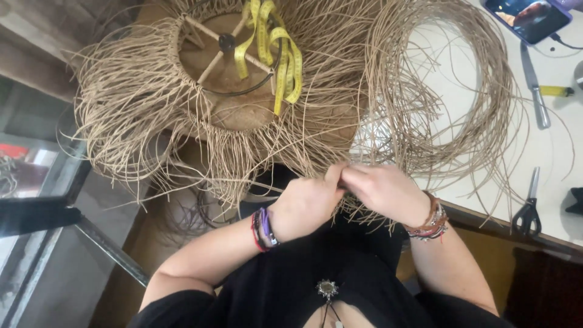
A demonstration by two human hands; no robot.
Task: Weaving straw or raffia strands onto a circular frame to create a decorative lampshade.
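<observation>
Close in, both hands meet at the near edge of a woven lampshade [182, 103], a round piece of tan fibre with loose strand ends bristling out all around it. Left hand [306, 203]: curled nearly closed, thumb tip up against the other hand, pinching fibre strands at the fringe; exactly which strands cannot be told. Right hand [382, 191]: also curled, fingers folded down onto the same bunch of strands, touching the left hand at the fingertips. Left wrist carries red and purple bands [262, 229]; right wrist carries brown and beaded bracelets [430, 222]. Lampshade lies mostly off the table's left side, above the person's lap, its open centre showing a dark wire ring and wooden spokes [226, 42] meeting at a hub. Yellow tape measure [274, 51] drapes in loops across that centre. Just right of the lampshade, a big loose coil of fibre [480, 121] rests on the white table [549, 152], some strands trailing toward the hands. Farther right on the table: a knife [534, 85] lying lengthwise, scissors [528, 206] near the table's front edge, and a phone [529, 17] with a lit screen at the top corner. Person wears a black top with a small round pendant [327, 288] at the chest.
</observation>
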